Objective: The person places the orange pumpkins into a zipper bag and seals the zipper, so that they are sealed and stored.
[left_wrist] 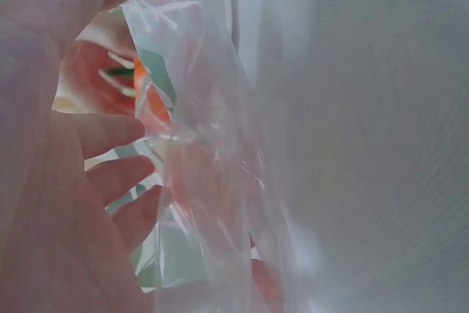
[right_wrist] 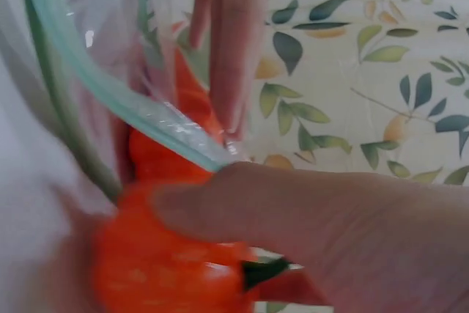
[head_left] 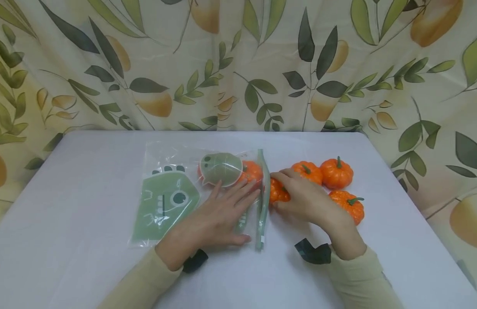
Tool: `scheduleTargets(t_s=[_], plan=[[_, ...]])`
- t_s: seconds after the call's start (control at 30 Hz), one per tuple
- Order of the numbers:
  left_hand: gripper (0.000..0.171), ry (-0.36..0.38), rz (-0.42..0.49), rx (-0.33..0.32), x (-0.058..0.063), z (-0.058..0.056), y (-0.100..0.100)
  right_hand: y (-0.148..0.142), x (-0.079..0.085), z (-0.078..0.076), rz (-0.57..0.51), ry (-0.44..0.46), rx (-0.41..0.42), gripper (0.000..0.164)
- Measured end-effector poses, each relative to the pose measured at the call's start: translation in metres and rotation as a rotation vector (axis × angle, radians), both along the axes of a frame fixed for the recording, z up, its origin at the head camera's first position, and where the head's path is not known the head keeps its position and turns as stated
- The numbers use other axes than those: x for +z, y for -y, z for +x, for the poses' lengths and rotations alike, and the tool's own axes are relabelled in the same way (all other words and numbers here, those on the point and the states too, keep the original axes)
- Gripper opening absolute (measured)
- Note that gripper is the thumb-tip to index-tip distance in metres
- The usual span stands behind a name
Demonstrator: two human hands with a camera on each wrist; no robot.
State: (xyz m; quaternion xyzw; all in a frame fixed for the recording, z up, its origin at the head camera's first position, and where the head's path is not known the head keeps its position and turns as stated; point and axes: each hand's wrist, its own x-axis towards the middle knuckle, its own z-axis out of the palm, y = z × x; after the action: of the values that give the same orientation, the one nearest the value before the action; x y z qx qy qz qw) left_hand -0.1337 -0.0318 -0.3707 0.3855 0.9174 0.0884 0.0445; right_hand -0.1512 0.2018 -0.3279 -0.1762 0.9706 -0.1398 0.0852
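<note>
A clear zip bag [head_left: 167, 206] with a green cartoon print lies flat on the table, its green zip edge [head_left: 263, 214] towards the right. Through the plastic an orange toy pumpkin [head_left: 252, 171] shows near the mouth, partly behind a green printed shape. My left hand [head_left: 213, 221] rests on the bag with its fingers spread. My right hand [head_left: 309, 199] grips another small pumpkin [head_left: 278, 191] right at the zip edge. In the right wrist view the bag's mouth gapes beside this held pumpkin [right_wrist: 172, 269], and the bagged pumpkin [right_wrist: 165, 148] sits beyond it.
Behind and right of my right hand stand three more pumpkins: one at the back [head_left: 309, 172], one beside it [head_left: 336, 174] and one nearer [head_left: 349, 206]. The white table [head_left: 80, 193] ends at a leaf-patterned curtain [head_left: 238, 64].
</note>
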Motion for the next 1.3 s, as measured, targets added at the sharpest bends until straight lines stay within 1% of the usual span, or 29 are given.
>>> scheduleTargets(t_s=[0.13,0.27,0.4,0.53,0.67,0.83,0.97,1.03,1.17,1.23,1.3], plan=[[0.103,0.007,-0.004,0.001,0.0,0.0,-0.001,-0.001,-0.007,-0.007,-0.04,-0.085,-0.029,0.066],[0.103,0.017,-0.011,0.002,0.0,-0.001,-0.002,-0.004,-0.015,-0.013,-0.093,-0.098,-0.065,0.066],[0.104,0.005,-0.019,-0.005,0.0,0.0,-0.002,-0.003,-0.023,-0.018,-0.139,-0.101,-0.111,0.064],[0.103,0.001,-0.018,-0.01,0.0,0.001,-0.001,-0.001,-0.031,-0.021,-0.195,-0.086,-0.14,0.064],[0.101,0.006,-0.009,-0.013,-0.001,0.001,0.0,0.001,-0.035,-0.023,-0.246,-0.061,-0.149,0.065],[0.1,0.006,0.0,-0.015,0.0,0.001,0.001,-0.004,-0.035,-0.024,-0.279,0.009,-0.132,0.064],[0.101,0.024,0.004,-0.015,0.002,0.001,0.001,-0.008,-0.033,-0.024,-0.293,0.051,-0.124,0.063],[0.102,0.031,0.002,-0.012,0.002,0.001,0.001,-0.007,-0.034,-0.025,-0.297,0.048,-0.139,0.064],[0.102,0.02,-0.002,-0.012,0.001,0.001,0.001,-0.002,-0.037,-0.026,-0.305,0.011,-0.171,0.066],[0.103,0.019,0.003,-0.013,0.001,0.001,0.0,-0.001,-0.038,-0.027,-0.307,-0.002,-0.171,0.065],[0.103,0.022,0.009,-0.012,0.001,0.0,0.0,-0.002,-0.038,-0.028,-0.308,0.017,-0.163,0.063]])
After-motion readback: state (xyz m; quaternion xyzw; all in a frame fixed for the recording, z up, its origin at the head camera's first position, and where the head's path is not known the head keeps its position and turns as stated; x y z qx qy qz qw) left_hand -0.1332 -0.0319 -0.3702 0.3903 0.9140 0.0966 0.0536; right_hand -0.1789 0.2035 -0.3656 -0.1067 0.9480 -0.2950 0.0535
